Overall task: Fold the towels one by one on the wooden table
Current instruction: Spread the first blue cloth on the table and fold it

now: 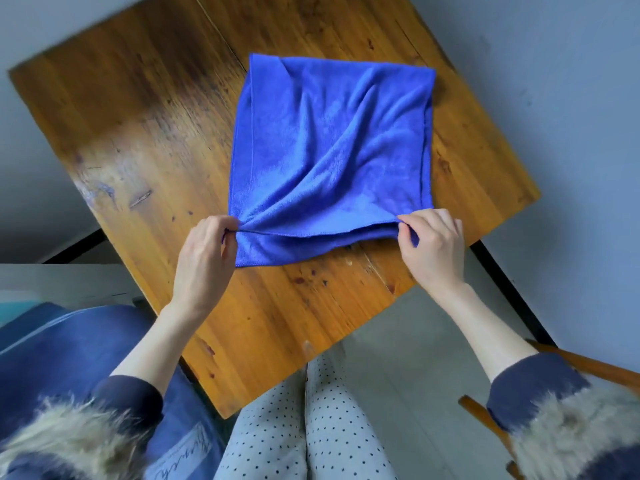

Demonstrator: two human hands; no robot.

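Mid-fold: my left hand [204, 251] and right hand [433, 247] pinch the towel's [329, 143] near corners.
Next, I'd carry both corners to the far edge, evenly.

A plain home room: a worn wooden table [145, 140], wooden chair [588, 368], bare grey walls [554, 64].
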